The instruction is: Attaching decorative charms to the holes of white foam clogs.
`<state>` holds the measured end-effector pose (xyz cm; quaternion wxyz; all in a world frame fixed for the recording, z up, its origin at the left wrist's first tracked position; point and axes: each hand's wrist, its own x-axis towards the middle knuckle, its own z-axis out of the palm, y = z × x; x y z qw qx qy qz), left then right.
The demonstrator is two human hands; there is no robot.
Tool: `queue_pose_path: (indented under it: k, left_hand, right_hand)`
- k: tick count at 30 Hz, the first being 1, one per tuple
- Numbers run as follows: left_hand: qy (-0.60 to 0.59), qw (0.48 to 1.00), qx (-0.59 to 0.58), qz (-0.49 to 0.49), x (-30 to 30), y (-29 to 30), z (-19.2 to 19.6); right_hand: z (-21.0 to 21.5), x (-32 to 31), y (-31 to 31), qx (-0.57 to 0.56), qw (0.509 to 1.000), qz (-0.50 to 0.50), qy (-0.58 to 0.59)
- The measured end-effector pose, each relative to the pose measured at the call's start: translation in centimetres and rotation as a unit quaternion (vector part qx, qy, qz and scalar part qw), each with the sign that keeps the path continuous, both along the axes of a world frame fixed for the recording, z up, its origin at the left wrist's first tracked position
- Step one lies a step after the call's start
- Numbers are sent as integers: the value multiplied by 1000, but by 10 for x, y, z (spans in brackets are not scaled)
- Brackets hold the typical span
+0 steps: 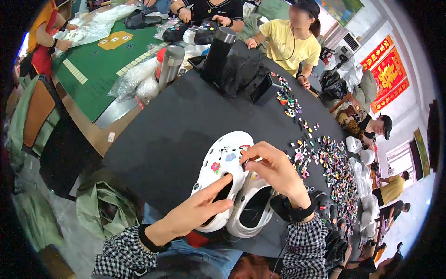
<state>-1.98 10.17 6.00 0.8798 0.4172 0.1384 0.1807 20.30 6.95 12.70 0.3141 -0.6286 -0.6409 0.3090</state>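
A pair of white clogs lies at the near edge of the dark table, toes pointing away from me. The left clog (231, 141) carries several colourful charms, among them a red flower (215, 167) and a blue flower (230, 157). My left hand (188, 213) grips this clog, its fingers reaching into the foot opening and partly hidden there. Over the clog's right side, my right hand (275, 168) pinches a small dark shoe charm (245, 165), mostly covered by the fingertips. Beneath that wrist sits the right clog (244, 231), its toe partly hidden.
Loose colourful charms (332, 162) are heaped along the table's right side. A dark flask (218, 49), a black bag (239, 69) and a steel flask (171, 65) stand at the far edge. Beyond is a green table (100, 90). Several people sit around, one in a yellow shirt (290, 44).
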Motion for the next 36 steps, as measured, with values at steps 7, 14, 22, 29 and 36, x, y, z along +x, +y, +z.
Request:
queue_pose_path:
  k: [7, 14, 22, 29, 36]
  left_hand:
    - [-13, 1000, 12, 9, -3, 4, -5]
    - [-36, 998, 13, 41, -13, 12, -6]
    - [40, 991, 117, 57, -49, 48, 4]
    - [159, 893, 420, -17, -75, 75, 39]
    - [180, 832, 525, 14, -70, 69, 33]
  right_hand:
    - [1, 0, 1, -43, 999, -15, 6]
    - [3, -12, 7, 41, 999, 2, -17]
    - [17, -28, 16, 141, 970, 116, -160]
    - [10, -55, 13, 173, 954, 168, -179]
    - [7, -56, 10, 144, 953, 208, -168]
